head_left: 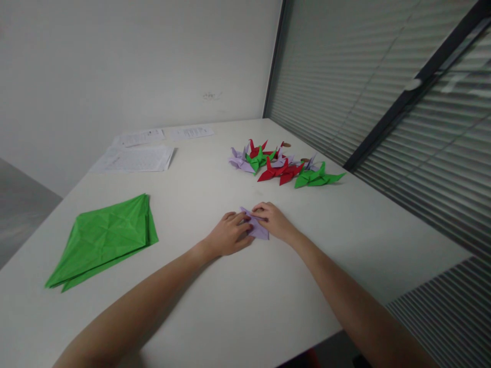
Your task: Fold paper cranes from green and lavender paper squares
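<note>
A small folded piece of lilac paper (258, 230) lies flat on the white table (245, 306), near its middle. My left hand (229, 234) rests on the paper's left side with the fingers pressed down on it. My right hand (273, 221) presses on the paper's right and upper edge, fingers together and bent over the fold. Both hands hide most of the paper; only a lilac tip at the top and a strip between the hands show.
A heap of folded paper cranes (282, 164) in red, green and lilac sits further back on the right. A stack of creased green sheets (105, 237) lies at the left. Printed white papers (134, 157) lie at the far left. Window blinds (402, 102) run along the right.
</note>
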Demonstrator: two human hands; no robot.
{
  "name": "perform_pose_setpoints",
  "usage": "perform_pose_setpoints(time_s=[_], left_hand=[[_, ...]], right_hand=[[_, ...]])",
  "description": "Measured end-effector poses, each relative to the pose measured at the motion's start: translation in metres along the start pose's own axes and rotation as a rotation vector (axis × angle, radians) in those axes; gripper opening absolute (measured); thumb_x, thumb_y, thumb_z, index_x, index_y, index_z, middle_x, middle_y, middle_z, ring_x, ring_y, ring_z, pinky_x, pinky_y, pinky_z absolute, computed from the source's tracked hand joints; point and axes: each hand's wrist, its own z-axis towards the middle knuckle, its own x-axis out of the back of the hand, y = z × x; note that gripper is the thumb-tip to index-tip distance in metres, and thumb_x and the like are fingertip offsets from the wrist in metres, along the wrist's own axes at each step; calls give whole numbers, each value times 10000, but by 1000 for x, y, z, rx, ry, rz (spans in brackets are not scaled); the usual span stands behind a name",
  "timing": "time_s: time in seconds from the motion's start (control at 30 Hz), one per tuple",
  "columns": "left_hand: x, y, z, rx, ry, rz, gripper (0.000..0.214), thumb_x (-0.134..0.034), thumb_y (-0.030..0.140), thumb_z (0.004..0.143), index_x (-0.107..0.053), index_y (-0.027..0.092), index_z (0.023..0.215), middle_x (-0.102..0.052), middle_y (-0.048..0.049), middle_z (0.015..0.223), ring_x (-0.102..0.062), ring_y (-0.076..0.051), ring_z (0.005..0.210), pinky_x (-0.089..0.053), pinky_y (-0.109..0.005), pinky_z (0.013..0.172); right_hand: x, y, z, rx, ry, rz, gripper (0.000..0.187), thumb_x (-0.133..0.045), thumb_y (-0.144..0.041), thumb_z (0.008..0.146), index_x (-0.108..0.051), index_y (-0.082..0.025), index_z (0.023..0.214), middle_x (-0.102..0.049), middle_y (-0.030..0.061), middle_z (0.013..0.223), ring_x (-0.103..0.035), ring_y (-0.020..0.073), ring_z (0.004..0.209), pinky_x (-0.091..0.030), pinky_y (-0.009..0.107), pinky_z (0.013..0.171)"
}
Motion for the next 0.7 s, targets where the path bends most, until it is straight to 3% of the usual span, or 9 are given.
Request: perform_pose_setpoints(time_s=[0.17,0.33,0.5,0.6,0.7], left_hand=[[1,0,1,2,0,-5,248,-440,306,953,-637,212,1072,-575,-110,1264,-547,-231,1189,-381,-464,1057],[-2,0,1,11,69,-46,259,-470,318,942,-613,191,1116,-574,-121,1270,-532,-230,1206,-409,-418,1044],[-2,-15,2,271,173,27,330,-493,225,910,-577,192,1228,-615,-106,1211,-562,-246,1121,-446,-433,953],[0,-30,2,395,122,26,331,-574,295,868,-629,224,1186,-649,-90,1126,-565,-273,1073,-449,-455,901],[0,-40,2,428,94,-75,290,-578,392,874,-685,247,1101,-671,-80,1051,-567,-270,1043,-430,-459,897]], right_hand=[[4,-3,-1,71,-94,-44,459,-528,-18,805,-694,-271,1150,-655,29,1267,-574,207,1032,-464,433,960],[6,-9,-1,81,-113,-28,430,-524,-32,817,-706,-268,1127,-652,13,1275,-564,205,988,-483,416,940],[6,-11,-1,59,-105,100,445,-544,-30,800,-708,-290,1122,-699,-5,1190,-575,198,973,-500,390,920],[6,-11,-1,29,-83,170,435,-544,-24,785,-723,-279,1088,-729,0,1117,-604,192,970,-502,384,913],[6,-11,0,27,-51,225,375,-540,-49,795,-743,-259,1032,-750,11,1046,-637,186,962,-500,374,911]])
